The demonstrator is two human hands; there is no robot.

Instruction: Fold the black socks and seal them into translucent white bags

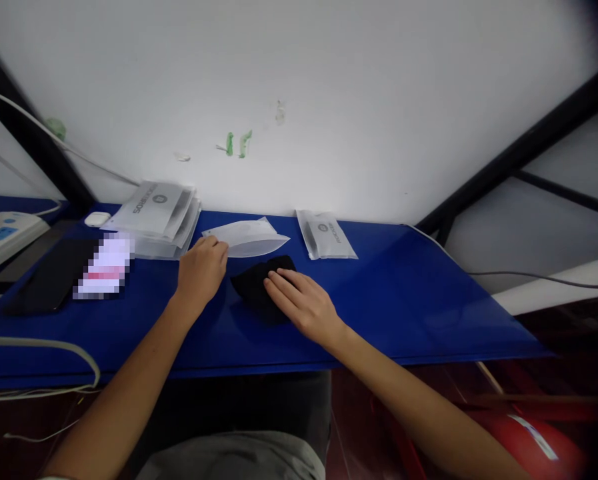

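Observation:
On the blue table a translucent pouch lies with its mouth parted toward me. My left hand pinches the pouch's left end, fingers closed on it. Just in front of the pouch is a folded black cloth. My right hand rests on the right part of this cloth, its fingers stretched out and lying flat. The cloth's underside and the pouch's inside are hidden.
A stack of printed translucent pouches stands at the back left, beside a white case. Another printed pouch lies at the back right. A dark phone, a power strip and cables are on the left. A white wall rises behind.

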